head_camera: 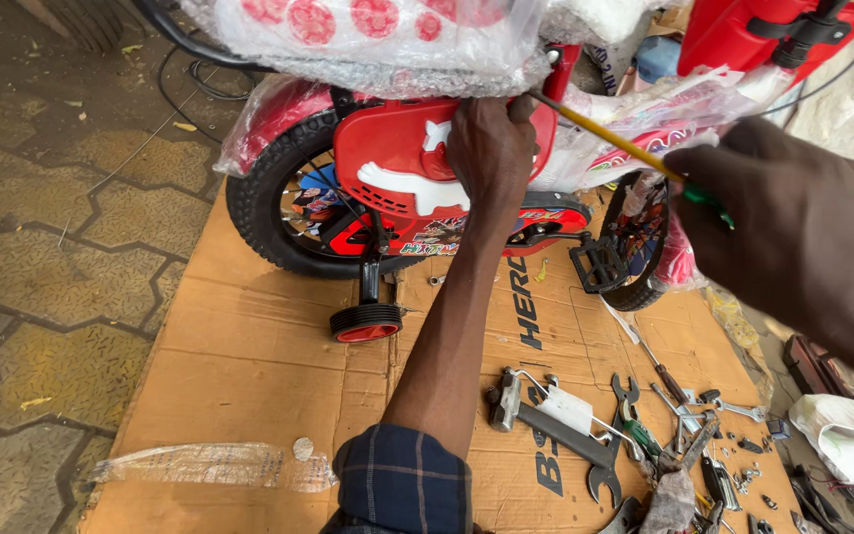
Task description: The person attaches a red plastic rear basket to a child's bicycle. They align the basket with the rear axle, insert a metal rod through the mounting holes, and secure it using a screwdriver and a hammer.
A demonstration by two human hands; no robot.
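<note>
At upper centre, the left hand [489,148] presses, fingers together, on the red chain guard [397,158] while the right hand [793,222] clamps a yellow-shafted screwdriver [610,138]. Its tip seems hidden behind the left fingers, so a slip could jab them or tear the plastic wrap [378,40].

Red chain guard [397,163] is showing a white cartoon shape, right under the left hand [491,148]. Black tyre [264,213] is wrapping bright spokes; the little side wheel [366,323] is glowing red inside black rubber. Right hand [793,232] is gripping a yellow-shafted, green-handled screwdriver [625,145]. Dark blue plaid cuff [402,480] is showing, brown cardboard [249,376] is carrying black lettering, and grey spanners [565,435] are lying near its lower right edge.
</note>
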